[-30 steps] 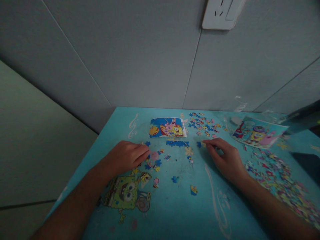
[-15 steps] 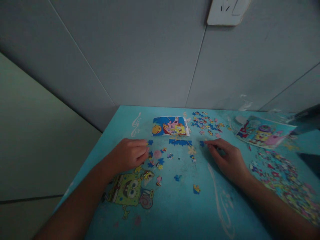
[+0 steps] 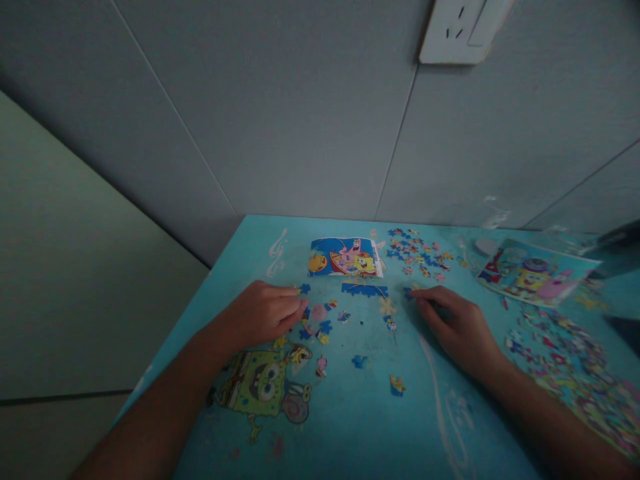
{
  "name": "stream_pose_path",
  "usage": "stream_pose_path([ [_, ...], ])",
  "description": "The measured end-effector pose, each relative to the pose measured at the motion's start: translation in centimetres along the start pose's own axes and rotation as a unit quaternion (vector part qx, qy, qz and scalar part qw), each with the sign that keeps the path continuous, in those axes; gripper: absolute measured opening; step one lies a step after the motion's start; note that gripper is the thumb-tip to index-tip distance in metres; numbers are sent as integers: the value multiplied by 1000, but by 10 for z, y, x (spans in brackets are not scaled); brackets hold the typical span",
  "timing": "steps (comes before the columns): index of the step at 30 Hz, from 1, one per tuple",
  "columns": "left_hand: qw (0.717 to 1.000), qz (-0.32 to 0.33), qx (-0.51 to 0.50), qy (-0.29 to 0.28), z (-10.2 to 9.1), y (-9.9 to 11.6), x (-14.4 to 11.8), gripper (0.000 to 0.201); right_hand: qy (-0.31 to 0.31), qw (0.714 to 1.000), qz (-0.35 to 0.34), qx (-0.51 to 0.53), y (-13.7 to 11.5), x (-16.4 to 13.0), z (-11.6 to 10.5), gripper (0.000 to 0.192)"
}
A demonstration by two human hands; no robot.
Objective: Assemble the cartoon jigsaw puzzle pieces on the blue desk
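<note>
Both hands have barely shifted since the earlier frame: the right fingertips stay on one blue piece, and the left fingers have uncurled a little toward the pieces beside them.

Largest is the grey wall (image 3: 300, 120) with a white socket (image 3: 463, 30) at the top. Below it the turquoise table (image 3: 350, 427) carries a printed cartoon figure (image 3: 263, 387) near the left forearm. At the right edge lies a broad heap (image 3: 575, 373) of loose pieces, and behind it a picture card (image 3: 537, 272). A smaller picture card (image 3: 345, 257) lies at the back middle, with a small pile (image 3: 417, 253) of pieces just to its right and a joined blue strip (image 3: 364, 290) just in front of it.

The left hand (image 3: 265, 312) lies flat, palm down, fingers loosely together, its tips touching a cluster (image 3: 315, 320) of scattered pieces; whether it grips one I cannot tell. The right hand (image 3: 457, 327) rests palm down with fingers stretched forward, the tips pressing on the blue piece (image 3: 409, 292) just right of the strip; it does not pinch it. Single pieces (image 3: 397, 385) lie apart between the forearms.

No box or tray shows; all pieces lie bare on the table.
</note>
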State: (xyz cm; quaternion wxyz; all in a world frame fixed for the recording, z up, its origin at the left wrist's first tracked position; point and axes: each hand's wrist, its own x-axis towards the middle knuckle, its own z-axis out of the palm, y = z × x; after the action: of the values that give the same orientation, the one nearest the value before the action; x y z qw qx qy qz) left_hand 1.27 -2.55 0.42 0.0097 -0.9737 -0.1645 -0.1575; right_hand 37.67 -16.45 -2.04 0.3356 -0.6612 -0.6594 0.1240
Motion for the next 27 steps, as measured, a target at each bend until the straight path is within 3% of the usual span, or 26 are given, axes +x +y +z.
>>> stream_pose_path([
  [12,1000,23,2,17,6,-2,-1,44,-5,999,-41,-4,-8,-4,0,22],
  [21,1000,22,6,10,5,-1,0,43,-73,989,-130,-5,-12,-4,6,22],
  [27,1000,23,11,5,6,-2,-2,42,-96,984,-145,-44,-17,-6,10,28],
])
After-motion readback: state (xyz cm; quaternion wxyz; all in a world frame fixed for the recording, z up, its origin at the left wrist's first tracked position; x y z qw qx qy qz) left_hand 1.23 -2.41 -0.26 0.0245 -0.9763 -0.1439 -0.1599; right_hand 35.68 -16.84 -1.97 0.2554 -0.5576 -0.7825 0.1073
